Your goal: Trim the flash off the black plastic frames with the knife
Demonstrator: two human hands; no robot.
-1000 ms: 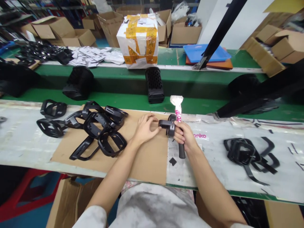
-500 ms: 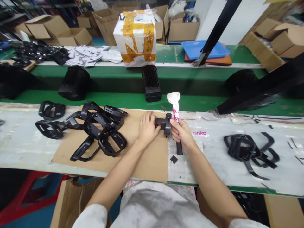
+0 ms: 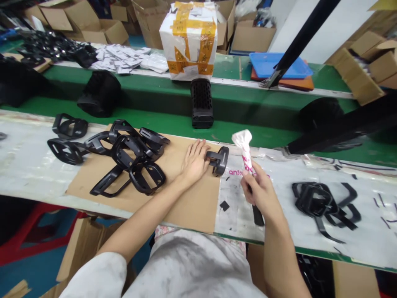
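My left hand rests on the cardboard sheet with its fingers closed on a small black plastic part standing on edge. My right hand is pulled back toward me, away from that part. It grips a black-handled tool whose top is wrapped in white and pink plastic. A pile of black plastic frames lies on the cardboard to the left of my left hand.
More black frames lie at the right on white sheeting. A green conveyor behind carries a black perforated cylinder and a dark bundle. A taped white box, a blue tray and cartons stand beyond.
My right hand has drawn the wrapped tool back and to the right, off the black part. My left hand stays on the part, now set down on the cardboard.
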